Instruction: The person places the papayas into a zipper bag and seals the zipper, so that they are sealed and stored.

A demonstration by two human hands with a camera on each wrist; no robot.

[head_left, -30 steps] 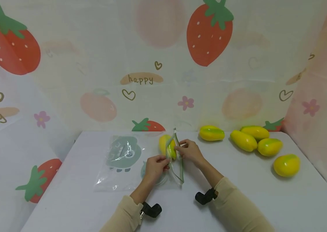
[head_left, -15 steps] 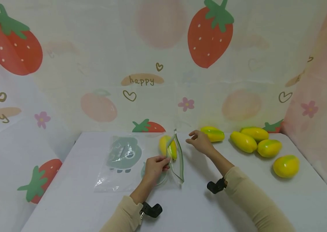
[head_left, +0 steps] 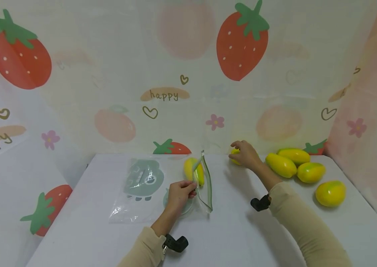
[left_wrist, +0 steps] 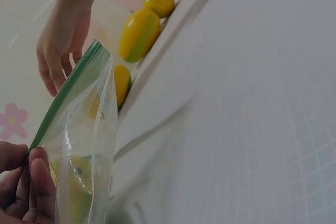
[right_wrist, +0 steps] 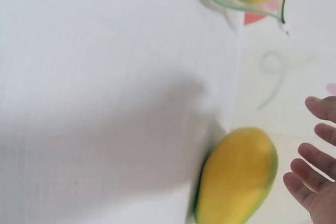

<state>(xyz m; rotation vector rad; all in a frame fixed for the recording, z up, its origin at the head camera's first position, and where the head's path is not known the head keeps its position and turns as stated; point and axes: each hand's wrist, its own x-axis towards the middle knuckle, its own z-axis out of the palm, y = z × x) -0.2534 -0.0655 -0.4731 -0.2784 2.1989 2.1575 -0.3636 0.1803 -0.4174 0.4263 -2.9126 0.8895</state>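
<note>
Head view alone shows all five loose fruits.

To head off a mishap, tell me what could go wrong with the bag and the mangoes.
Only the left hand pinches the mouth of the clear zip bag, so the opening might sag shut if that grip slips.

The mango inside the bag lies close to the open mouth; tilting could let it slide out.

The mango by the right hand sits near the back edge of the table, so a nudge might roll it away.
</note>
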